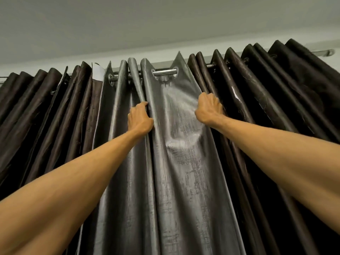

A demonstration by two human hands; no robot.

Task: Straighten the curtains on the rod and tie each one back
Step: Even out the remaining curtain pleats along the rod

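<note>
A shiny grey curtain panel (176, 159) hangs by metal eyelets from a steel rod (164, 72) in the middle of the view. Dark brown pleated curtains hang on the left (42, 107) and on the right (276, 89). My left hand (139, 116) grips a fold at the grey panel's left side, fingers curled round it. My right hand (208, 109) grips the panel's right edge where it meets the brown curtain. Both arms reach up, and the stretch of grey cloth between the hands is fairly flat.
A pale ceiling (165, 24) runs close above the rod. The rod's right end with its bracket (325, 52) shows beyond the brown curtain. A white lining patch (97, 72) peeks out at the top left of the grey panel.
</note>
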